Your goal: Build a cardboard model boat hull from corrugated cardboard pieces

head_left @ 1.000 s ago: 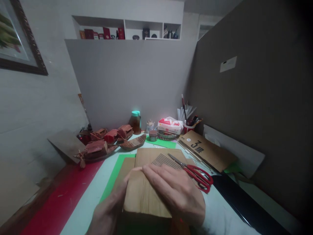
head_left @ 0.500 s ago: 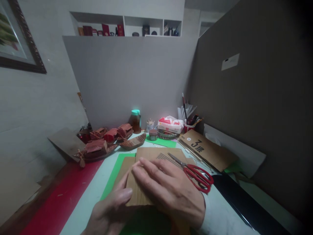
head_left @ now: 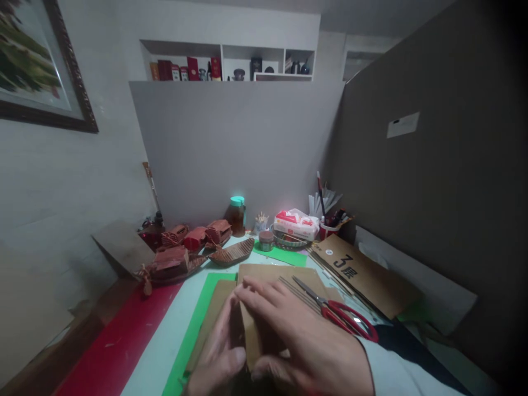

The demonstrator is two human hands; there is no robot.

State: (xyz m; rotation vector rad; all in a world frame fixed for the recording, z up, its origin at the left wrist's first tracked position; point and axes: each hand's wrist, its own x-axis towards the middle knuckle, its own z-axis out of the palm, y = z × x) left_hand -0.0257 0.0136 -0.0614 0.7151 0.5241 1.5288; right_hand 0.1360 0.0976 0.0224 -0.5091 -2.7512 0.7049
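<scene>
A piece of brown cardboard [head_left: 252,341] stands bent between my two hands, low in the middle of the view. My left hand [head_left: 220,352] holds its left side, with the thumb raised near the lower edge. Over its right side lies my right hand [head_left: 297,330], fingers pressed together on the top edge and thumb below. More flat cardboard [head_left: 264,270] lies under and behind the hands. Red-handled scissors [head_left: 340,313] rest on striped strips just right of my right hand.
Reddish model boats [head_left: 171,264] and a curved hull [head_left: 233,253] sit at the back left. Behind stand a teal-lidded bottle [head_left: 236,217], a small jar [head_left: 266,241], a tissue pack [head_left: 296,224] and a pen cup [head_left: 328,228]. Marked cardboard [head_left: 367,275] lies right.
The cardboard between my hands has tilted up from a flatter pose and is more bent. My right thumb now shows below it. The view has shifted, so the surroundings appear lower and further right.
</scene>
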